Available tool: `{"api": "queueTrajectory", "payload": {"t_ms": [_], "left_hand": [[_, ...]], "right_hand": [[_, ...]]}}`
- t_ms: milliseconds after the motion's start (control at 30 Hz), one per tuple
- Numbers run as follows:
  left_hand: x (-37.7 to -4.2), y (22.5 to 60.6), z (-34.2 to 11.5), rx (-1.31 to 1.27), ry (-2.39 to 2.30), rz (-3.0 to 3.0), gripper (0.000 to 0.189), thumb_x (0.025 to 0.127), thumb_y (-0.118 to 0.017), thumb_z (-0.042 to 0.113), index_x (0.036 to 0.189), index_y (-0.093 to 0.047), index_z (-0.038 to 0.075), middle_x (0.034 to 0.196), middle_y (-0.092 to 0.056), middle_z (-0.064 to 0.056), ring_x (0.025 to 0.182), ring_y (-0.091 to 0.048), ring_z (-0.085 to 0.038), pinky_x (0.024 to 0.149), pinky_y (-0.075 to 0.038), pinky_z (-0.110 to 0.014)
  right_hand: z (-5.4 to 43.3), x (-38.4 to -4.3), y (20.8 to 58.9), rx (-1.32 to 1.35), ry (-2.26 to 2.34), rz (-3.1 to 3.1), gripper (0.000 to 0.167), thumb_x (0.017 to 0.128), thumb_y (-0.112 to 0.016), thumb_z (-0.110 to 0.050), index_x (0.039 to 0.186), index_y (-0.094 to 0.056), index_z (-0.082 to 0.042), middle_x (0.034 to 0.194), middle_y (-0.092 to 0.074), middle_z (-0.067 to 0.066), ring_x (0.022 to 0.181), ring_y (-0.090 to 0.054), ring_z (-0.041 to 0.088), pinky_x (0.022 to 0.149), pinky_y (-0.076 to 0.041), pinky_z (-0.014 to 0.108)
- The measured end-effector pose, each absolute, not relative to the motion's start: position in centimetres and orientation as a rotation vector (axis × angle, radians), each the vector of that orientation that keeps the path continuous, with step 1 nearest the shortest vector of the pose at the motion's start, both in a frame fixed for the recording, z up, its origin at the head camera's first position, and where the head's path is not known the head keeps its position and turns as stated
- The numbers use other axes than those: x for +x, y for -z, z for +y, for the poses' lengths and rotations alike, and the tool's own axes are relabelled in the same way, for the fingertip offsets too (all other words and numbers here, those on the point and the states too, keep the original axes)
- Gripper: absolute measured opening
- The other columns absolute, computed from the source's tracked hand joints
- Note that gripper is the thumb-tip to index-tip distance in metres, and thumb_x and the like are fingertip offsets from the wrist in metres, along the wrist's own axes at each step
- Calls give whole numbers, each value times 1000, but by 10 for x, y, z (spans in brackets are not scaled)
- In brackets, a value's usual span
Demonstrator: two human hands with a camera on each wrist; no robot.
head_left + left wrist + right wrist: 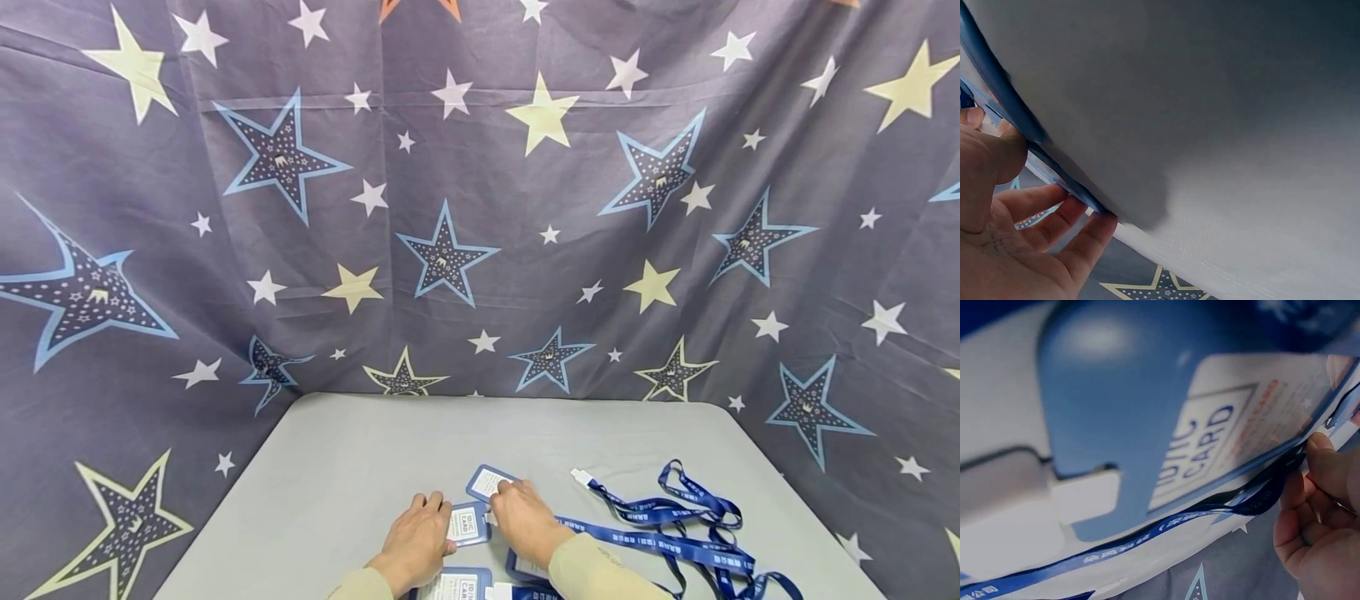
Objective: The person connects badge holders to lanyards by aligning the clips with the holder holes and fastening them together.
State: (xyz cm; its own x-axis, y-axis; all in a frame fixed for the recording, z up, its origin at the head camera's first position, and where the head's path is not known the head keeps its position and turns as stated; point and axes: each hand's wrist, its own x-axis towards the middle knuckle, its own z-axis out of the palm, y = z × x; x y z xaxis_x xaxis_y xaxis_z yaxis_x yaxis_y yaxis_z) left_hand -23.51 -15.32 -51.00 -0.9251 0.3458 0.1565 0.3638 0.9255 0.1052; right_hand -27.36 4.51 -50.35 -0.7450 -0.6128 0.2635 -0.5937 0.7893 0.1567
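In the head view several blue-framed ID card holders lie on the grey table. My left hand (417,537) grips the left end of one card holder (469,523), thumb at its near corner and fingers at its far one. At that holder's right end, my right hand (525,521) pinches the blue lanyard (1272,497) close to its white clip (491,518); the fingertips are partly hidden. Beyond the right hand lies another card holder (487,482). Nearer me is a card holder (456,583) with a white clip, and one more (525,567) sits partly under the right forearm.
Several blue lanyards (675,546) lie tangled on the right of the table (360,450). One lanyard ends in a white clip (581,477) pointing left. A dark star-printed curtain (480,333) hangs behind the table and along both sides.
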Motion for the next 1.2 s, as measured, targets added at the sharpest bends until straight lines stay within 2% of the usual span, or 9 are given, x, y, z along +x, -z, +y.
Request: {"api": "queueTrajectory", "payload": {"t_ms": [433, 667, 900, 1200], "left_hand": [[-236, 508, -151, -520, 191, -2952, 62, 84, -81, 32, 129, -63, -6, 129, -60, -19, 119, -54, -38, 102, -50, -49], [-236, 513, -152, -538, 180, -2917, 60, 83, -82, 32, 126, -65, -6, 121, -61, -16, 110, -55, -34, 98, -52, -47], [-236, 512, -151, -534, 182, -2926, 60, 83, -82, 33, 126, -64, -5, 121, -62, -17, 110, -55, -34, 98, -52, -48], [-235, 512, -151, -550, 152, -2918, 60, 83, -82, 33, 125, -65, -5, 118, -61, -15, 108, -56, -33, 96, -52, -47]], "right_hand": [[47, -275, 507, 979, 86, -2625, 11, 82, -76, -5, 93, -74, -8, 85, -60, 0, 79, -61, 14, 76, -50, 29], [45, -274, 507, 987, 90, -2605, 10, 83, -76, -7, 92, -74, -9, 85, -60, -1, 79, -61, 13, 77, -50, 29], [44, -274, 507, 998, 109, -2596, 8, 87, -76, -13, 95, -76, -9, 85, -60, -1, 79, -61, 12, 77, -50, 28], [46, -269, 503, 989, 145, -2613, 10, 86, -77, -15, 94, -76, -10, 86, -61, -2, 79, -61, 12, 81, -51, 29]]}}
